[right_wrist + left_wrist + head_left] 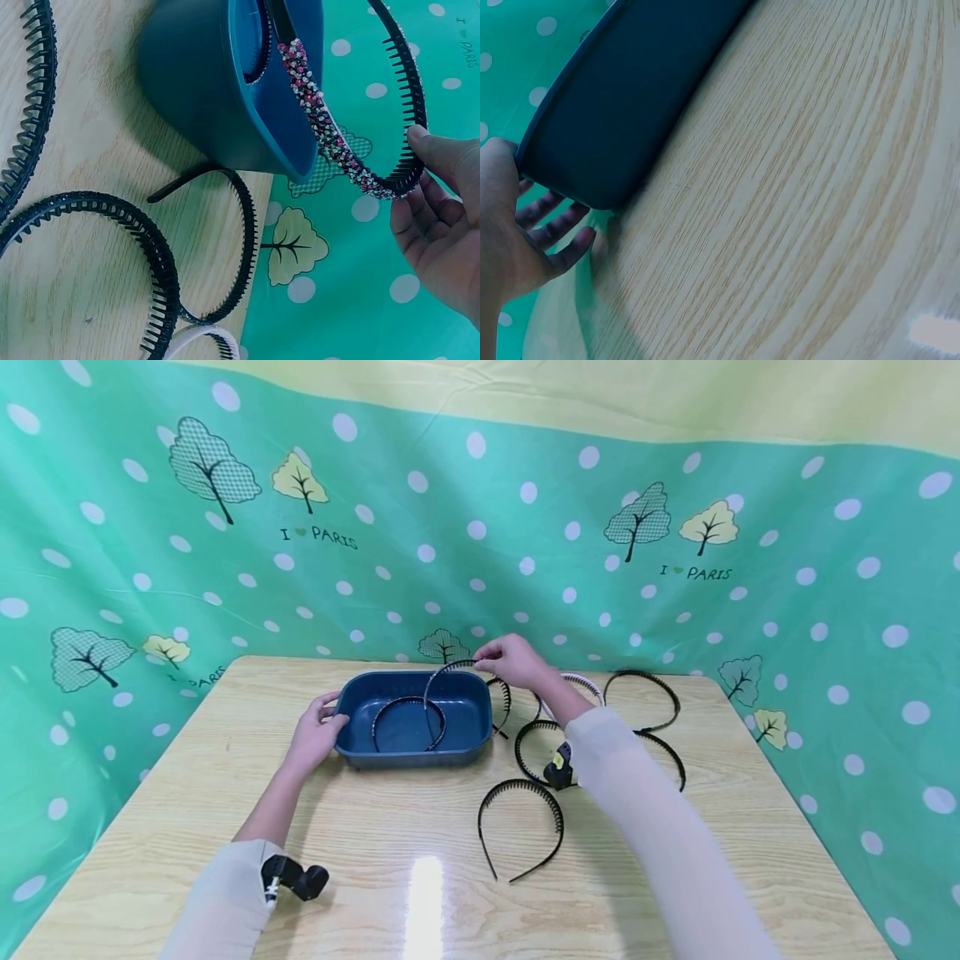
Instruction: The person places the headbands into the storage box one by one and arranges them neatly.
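Observation:
A dark blue plastic basin (420, 760) stands near the table's back edge. My left hand (312, 739) grips its left end, with the thumb over the rim and the fingers outside. In the right wrist view, my right hand (442, 217) pinches a black toothed headband (330, 131) studded with pink and white beads. That headband hangs over the basin's right part, its ends pointing down into it. Another dark headband (373, 727) lies inside the basin. Just right of the basin, a black headband (508, 697) rests on the table, close to its wall.
Several more headbands lie on the right side of the table: a white one (588, 681), a black one (675, 693) at the back, and a black one (521, 782) nearer the front. A green dotted curtain (480, 527) hangs behind the wooden table (360, 860).

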`<state>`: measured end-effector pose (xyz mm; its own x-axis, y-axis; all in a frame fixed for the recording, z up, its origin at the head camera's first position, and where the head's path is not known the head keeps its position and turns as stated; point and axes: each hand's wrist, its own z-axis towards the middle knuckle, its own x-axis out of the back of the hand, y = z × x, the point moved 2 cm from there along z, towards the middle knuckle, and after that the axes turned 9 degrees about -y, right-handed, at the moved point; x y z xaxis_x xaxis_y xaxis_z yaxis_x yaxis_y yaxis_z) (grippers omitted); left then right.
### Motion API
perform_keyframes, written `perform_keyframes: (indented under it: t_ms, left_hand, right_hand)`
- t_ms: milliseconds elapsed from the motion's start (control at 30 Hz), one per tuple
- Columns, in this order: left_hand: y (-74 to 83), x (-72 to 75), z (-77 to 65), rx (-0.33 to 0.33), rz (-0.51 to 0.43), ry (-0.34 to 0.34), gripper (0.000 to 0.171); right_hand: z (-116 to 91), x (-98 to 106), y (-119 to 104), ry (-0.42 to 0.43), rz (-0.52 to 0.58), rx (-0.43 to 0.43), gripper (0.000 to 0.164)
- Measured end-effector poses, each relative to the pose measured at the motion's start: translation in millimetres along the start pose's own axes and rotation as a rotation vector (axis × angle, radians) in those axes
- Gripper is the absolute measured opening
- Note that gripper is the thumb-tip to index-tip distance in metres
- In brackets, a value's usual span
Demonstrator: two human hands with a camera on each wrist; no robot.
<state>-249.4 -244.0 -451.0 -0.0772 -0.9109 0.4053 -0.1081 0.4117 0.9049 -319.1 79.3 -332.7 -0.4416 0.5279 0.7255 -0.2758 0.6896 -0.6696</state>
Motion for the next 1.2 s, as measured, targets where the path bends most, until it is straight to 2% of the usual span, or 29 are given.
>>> perform_keyframes:
  t_ms: [267, 767, 967, 1200]
  left_hand:
    - [1.0, 0.3, -1.1, 0.001, -0.004, -0.002, 0.051]
    - [-0.3, -1.5, -0.6, 0.002, -0.008, -0.003, 0.051]
    - [-1.2, -0.1, 0.4, 0.009, -0.006, -0.003, 0.051]
    - [-0.8, 0.4, 0.4, 0.004, -0.006, -0.002, 0.051]
  right_hand:
    - [3.4, -0.7, -0.9, 0.029, -0.016, 0.004, 0.023]
    - [11.6, -10.1, -3.7, 0.096, 0.029, -0.014, 0.027]
    - [15.1, -16.7, -6.1, 0.114, 0.029, -0.018, 0.025]
    - [18.1, -26.7, -11.2, 0.139, 0.078, -0.012, 0.026]
